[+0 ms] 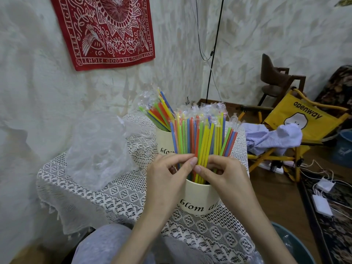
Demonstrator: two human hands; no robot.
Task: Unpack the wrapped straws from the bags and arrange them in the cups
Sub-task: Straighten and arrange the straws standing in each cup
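Note:
A cream cup (200, 199) stands near the front of the lace-covered table (118, 195), holding a fan of wrapped coloured straws (202, 136). My left hand (167, 176) and my right hand (222, 174) both pinch the straws just above the cup's rim, fingertips almost meeting. A second cream cup (163, 141) stands behind it with more wrapped straws (160, 111) leaning left. An emptied clear plastic bag (99, 149) lies crumpled on the table's left side.
A red bandana (106, 29) hangs on the wall. To the right are a yellow folding chair (297, 119) with a blue shirt (270, 136), a dark wooden chair (276, 79), chargers and cables (322, 197) on the floor, and a blue basin (293, 242) at the bottom right.

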